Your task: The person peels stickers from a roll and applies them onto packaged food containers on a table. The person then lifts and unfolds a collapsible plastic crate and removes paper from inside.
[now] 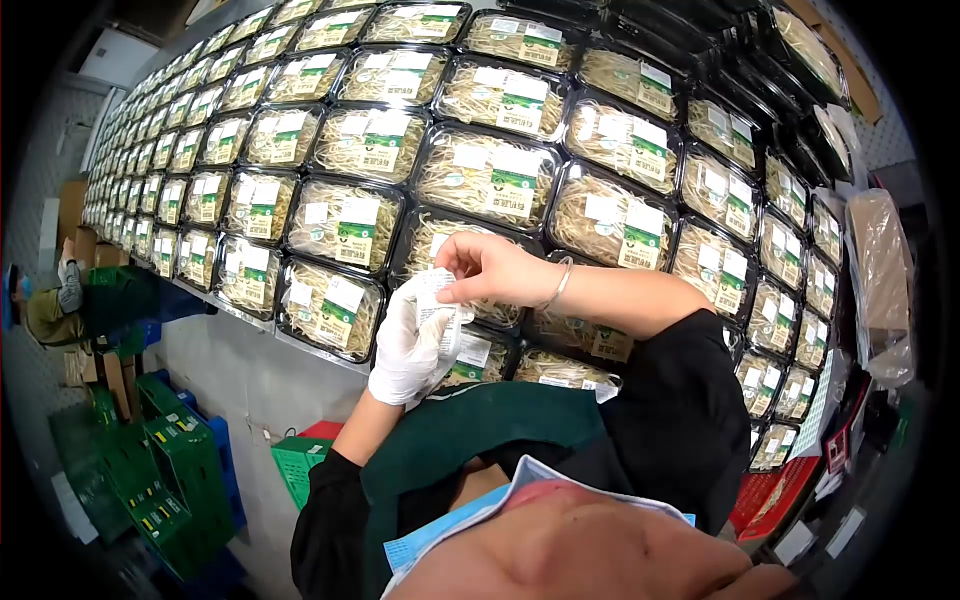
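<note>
My left hand (407, 345), in a white glove, is closed around a roll of white printed labels (440, 312). Bare and with a bracelet at the wrist, my right hand (487, 270) pinches a label at the top of that roll. Both hands are over the near edge of rows of clear-lidded black trays of bean sprouts. One such tray (332, 308) lies just left of the gloved hand, with a white label and a green label on its lid. Another tray (420, 240), partly hidden by my hands, lies behind them.
Green crates (180, 475) stand on the floor at the lower left, and a person (60, 305) is beyond them at the far left. A red crate (775, 495) is at the lower right. Stacked black trays (740, 90) and a plastic-wrapped carton (880, 270) are at the right.
</note>
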### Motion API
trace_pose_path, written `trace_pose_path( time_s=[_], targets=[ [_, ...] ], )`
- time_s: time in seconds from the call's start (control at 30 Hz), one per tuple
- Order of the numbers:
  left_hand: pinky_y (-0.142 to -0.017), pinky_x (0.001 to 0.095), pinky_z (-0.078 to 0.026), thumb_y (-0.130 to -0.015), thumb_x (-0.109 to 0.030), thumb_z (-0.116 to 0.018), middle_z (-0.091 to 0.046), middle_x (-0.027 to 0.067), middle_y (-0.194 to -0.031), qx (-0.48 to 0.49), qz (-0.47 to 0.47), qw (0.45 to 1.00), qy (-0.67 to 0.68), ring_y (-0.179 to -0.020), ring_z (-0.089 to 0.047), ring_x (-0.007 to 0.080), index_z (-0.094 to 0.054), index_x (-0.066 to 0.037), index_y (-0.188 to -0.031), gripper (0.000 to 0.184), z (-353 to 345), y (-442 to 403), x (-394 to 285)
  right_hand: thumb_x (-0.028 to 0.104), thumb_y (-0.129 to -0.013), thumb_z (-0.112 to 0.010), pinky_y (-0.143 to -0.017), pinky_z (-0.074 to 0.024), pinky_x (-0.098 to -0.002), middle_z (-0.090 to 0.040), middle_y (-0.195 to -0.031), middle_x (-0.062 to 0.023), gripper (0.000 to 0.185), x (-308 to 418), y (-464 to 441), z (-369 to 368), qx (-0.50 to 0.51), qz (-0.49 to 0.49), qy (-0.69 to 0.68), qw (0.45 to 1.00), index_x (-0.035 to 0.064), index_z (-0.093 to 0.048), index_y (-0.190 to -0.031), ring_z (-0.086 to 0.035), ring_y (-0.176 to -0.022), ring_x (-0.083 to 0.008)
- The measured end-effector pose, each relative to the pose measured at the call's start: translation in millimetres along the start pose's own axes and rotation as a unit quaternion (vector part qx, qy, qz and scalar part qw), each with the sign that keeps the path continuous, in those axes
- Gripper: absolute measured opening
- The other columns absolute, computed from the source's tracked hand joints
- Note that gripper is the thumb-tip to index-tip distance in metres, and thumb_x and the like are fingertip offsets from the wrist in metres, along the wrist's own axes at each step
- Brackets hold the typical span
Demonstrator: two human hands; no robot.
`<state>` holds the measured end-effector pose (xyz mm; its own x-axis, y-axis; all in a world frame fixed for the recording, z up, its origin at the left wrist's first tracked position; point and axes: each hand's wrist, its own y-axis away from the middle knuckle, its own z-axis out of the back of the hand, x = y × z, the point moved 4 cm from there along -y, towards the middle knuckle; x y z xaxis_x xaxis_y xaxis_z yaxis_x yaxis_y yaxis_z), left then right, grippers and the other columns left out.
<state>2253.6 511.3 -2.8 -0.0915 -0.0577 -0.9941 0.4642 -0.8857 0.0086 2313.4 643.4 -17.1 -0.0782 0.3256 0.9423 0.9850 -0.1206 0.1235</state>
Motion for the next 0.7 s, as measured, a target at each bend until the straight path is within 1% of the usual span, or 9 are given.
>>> trace_pose_path(
  time_s=[0.07, 0.17, 0.23, 0.3, 0.37, 0.43, 0.5, 0.6, 0.7],
  targets=[
    [-0.076, 0.0256, -0.045, -0.082, 0.003, -0.048, -0.052, 0.0108, -0.103, 0.001, 0.036, 0.995, 0.089, -0.087, -0.055, 0.0154, -0.034, 0.001, -0.119, 0.04, -5, 1, -3, 0.011, -0.072, -0.068, -0.062, -0.0439, -0.0198, -0.058, -0.076, -0.002, 0.019, -4, 7, 1, -0.024, -0.021, -0.044, 0.999, 0.0013, -0.057, -0.084, -0.052, -0.07, -0.0067],
    [-0.076, 0.0251, -0.046, -0.081, 0.005, -0.047, -0.051, 0.01, -0.104, 0.022, 0.045, 0.998, 0.034, -0.088, -0.054, 0.0144, -0.034, 0.002, -0.118, 0.039, -7, 2, -8, 0.005, -0.073, -0.065, -0.063, -0.0446, -0.019, -0.059, -0.077, -0.0027, 0.012, -5, 17, 1, -0.076, -0.035, -0.097, 0.992, 0.0, -0.058, -0.082, -0.054, -0.069, -0.0065],
    [-0.07, 0.0263, -0.048, -0.079, 0.004, -0.05, -0.055, 0.0124, -0.098, 0.008, -0.008, 0.996, -0.086, -0.083, -0.059, 0.0173, -0.036, 0.001, -0.119, 0.042, -2, 3, -11, 0.004, -0.073, -0.065, -0.064, -0.0449, -0.0194, -0.059, -0.078, -0.0025, 0.014, -14, 20, 4, -0.114, -0.036, -0.08, 0.99, -0.0002, -0.057, -0.083, -0.054, -0.07, -0.0065],
    [-0.064, 0.0286, -0.048, -0.076, 0.003, -0.055, -0.06, 0.0154, -0.09, 0.037, -0.037, 0.919, -0.391, -0.075, -0.062, 0.0221, -0.039, -0.002, -0.119, 0.046, 1, 3, -18, 0.005, -0.073, -0.065, -0.06, -0.0435, -0.0186, -0.059, -0.077, -0.0024, 0.016, -19, 22, -2, -0.112, -0.037, -0.1, 0.988, 0.0, -0.057, -0.085, -0.054, -0.069, -0.0065],
    [-0.06, 0.0306, -0.048, -0.074, 0.0, -0.058, -0.061, 0.0171, -0.084, 0.012, -0.073, 0.921, -0.383, -0.07, -0.062, 0.0261, -0.041, -0.004, -0.119, 0.049, 6, 2, -15, 0.007, -0.073, -0.065, -0.056, -0.0409, -0.0175, -0.058, -0.076, -0.0018, 0.017, -26, 22, -9, -0.08, -0.077, -0.157, 0.981, 0.0003, -0.056, -0.087, -0.053, -0.067, -0.0062],
    [-0.047, 0.0338, -0.045, -0.073, -0.008, -0.06, -0.06, 0.0138, -0.069, 0.018, -0.159, 0.915, -0.371, -0.05, -0.057, 0.0283, -0.038, -0.005, -0.122, 0.053, 8, 3, -14, 0.01, -0.074, -0.065, -0.054, -0.0385, -0.0168, -0.058, -0.074, -0.001, 0.015, -25, 23, -11, -0.096, -0.074, -0.135, 0.983, 0.0016, -0.057, -0.083, -0.052, -0.065, -0.0053],
    [-0.048, 0.0337, -0.046, -0.073, -0.008, -0.06, -0.06, 0.014, -0.069, 0.027, -0.117, 0.924, -0.364, -0.053, -0.058, 0.0287, -0.036, -0.005, -0.123, 0.056, 7, 8, -11, 0.011, -0.075, -0.064, -0.054, -0.0385, -0.0167, -0.057, -0.073, -0.0009, 0.013, -24, 24, -10, -0.086, -0.095, -0.144, 0.981, 0.0022, -0.057, -0.08, -0.05, -0.063, -0.005],
    [-0.05, 0.0339, -0.047, -0.073, -0.008, -0.06, -0.06, 0.0151, -0.071, 0.029, -0.069, 0.943, -0.325, -0.058, -0.059, 0.0293, -0.033, -0.005, -0.125, 0.058, 8, 11, -4, 0.01, -0.076, -0.062, -0.058, -0.0408, -0.0189, -0.056, -0.072, 0.0002, 0.007, -7, 28, -8, -0.083, -0.048, -0.04, 0.995, 0.0041, -0.058, -0.079, -0.05, -0.063, -0.0062],
    [-0.072, 0.0268, -0.048, -0.076, 0.0, -0.057, -0.047, 0.0145, -0.117, 0.024, 0.008, 0.981, -0.195, -0.083, -0.061, 0.0211, -0.029, -0.003, -0.126, 0.057, 9, 9, -6, 0.013, -0.077, -0.059, -0.064, -0.0434, -0.0211, -0.057, -0.072, -0.0001, 0.008, 36, 34, 29, -0.132, 0.064, 0.165, 0.975, 0.0054, -0.059, -0.079, -0.052, -0.067, -0.0075]
  ],
)
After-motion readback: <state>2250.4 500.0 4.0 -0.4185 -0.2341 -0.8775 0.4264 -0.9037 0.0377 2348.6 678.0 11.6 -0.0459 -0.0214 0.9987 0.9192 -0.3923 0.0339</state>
